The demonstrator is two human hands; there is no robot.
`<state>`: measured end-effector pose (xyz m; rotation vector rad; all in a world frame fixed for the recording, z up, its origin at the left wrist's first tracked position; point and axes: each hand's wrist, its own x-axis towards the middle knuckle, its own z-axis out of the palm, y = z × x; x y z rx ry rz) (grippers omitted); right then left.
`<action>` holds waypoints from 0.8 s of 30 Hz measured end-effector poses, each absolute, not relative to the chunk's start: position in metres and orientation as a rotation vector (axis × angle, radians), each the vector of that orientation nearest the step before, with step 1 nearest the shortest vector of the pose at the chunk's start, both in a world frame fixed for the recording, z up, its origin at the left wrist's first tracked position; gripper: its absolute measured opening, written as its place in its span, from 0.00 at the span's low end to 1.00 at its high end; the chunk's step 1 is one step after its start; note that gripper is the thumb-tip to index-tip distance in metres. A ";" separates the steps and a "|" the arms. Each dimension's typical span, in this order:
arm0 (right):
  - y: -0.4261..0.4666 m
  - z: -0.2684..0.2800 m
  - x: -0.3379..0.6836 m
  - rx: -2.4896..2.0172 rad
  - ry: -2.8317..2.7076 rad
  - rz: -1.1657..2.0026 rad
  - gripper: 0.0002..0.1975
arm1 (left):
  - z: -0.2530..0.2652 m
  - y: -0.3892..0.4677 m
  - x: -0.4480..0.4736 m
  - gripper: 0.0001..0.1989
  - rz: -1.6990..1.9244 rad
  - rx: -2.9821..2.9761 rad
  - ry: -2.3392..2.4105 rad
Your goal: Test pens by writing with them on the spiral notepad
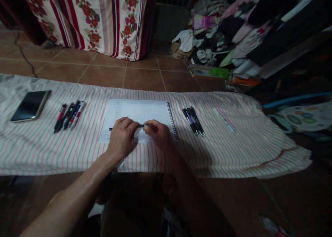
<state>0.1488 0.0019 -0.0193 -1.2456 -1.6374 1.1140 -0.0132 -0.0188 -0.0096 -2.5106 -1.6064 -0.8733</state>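
Observation:
A spiral notebook [145,109] lies open on the striped cloth, its coil along the right side. Over its lower half, my left hand [122,135] is closed around a dark pen [140,126], whose other end pokes out to the left of the hand. My right hand [158,134] pinches the pen's right end with thumb and fingers. The pen lies nearly level across the page. To the right of the notebook rests a group of pens [193,121] with dark grips. On the left sits another group of pens [69,115], black, red and white.
A smartphone [30,106] lies at the far left of the striped cloth [90,150]. One pastel pen [225,119] lies toward the right. Beyond are a floral curtain [103,19], a cardboard box [180,51] and piled clothes [220,26]. A child-patterned blue chair [306,117] stands at right.

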 end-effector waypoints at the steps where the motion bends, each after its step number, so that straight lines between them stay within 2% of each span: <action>1: 0.002 -0.019 0.148 -1.230 -1.623 1.123 0.07 | -0.009 -0.018 -0.014 0.12 -0.870 -2.511 -1.607; 18: 0.003 -0.020 0.148 -1.219 -1.542 1.165 0.08 | -0.010 -0.019 -0.010 0.11 -0.918 -2.479 -1.586; 24: 0.008 -0.018 0.149 -1.227 -1.383 1.212 0.10 | -0.010 -0.021 -0.012 0.16 -0.943 -2.426 -1.634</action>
